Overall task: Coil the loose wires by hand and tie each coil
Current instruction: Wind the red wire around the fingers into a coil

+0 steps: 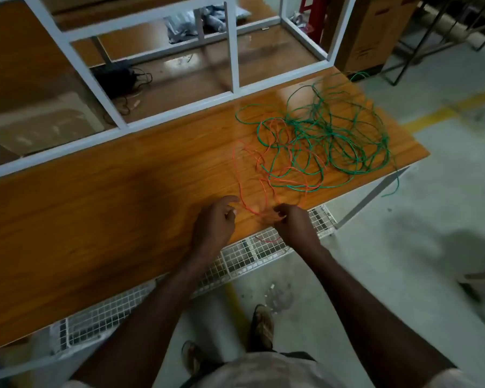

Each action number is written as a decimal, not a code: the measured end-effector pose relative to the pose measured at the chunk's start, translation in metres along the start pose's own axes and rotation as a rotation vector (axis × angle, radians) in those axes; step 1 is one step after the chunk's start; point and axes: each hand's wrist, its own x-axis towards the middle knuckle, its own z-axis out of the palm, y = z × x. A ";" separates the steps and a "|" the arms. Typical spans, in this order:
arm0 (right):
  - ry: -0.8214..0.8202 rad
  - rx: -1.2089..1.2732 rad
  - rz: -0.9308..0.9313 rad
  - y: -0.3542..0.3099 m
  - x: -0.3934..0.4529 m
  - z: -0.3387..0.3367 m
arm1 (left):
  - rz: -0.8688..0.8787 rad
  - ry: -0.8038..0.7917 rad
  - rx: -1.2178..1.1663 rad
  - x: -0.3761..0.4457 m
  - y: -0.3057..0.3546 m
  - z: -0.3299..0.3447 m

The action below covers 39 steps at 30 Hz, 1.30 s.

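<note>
A loose orange wire (263, 175) sprawls on the wooden table (109, 205) and runs down to the front edge. A green wire (331, 135) lies in a tangled heap at the table's right end, partly over the orange one. My right hand (291, 222) pinches the orange wire at the table's front edge. My left hand (216, 219) hovers just left of it, fingers curled, thumb and forefinger near the same wire; whether it touches the wire is blurred.
A white metal frame (233, 51) stands along the table's far side. A wire-mesh tray (249, 256) hangs under the front edge. A black adapter with cables (115, 77) lies behind the frame. One end of the green wire dangles off the right edge (395, 186).
</note>
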 end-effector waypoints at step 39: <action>0.094 0.838 -0.168 -0.266 -0.040 0.105 | 0.250 -0.234 -0.233 -0.079 -0.151 -0.229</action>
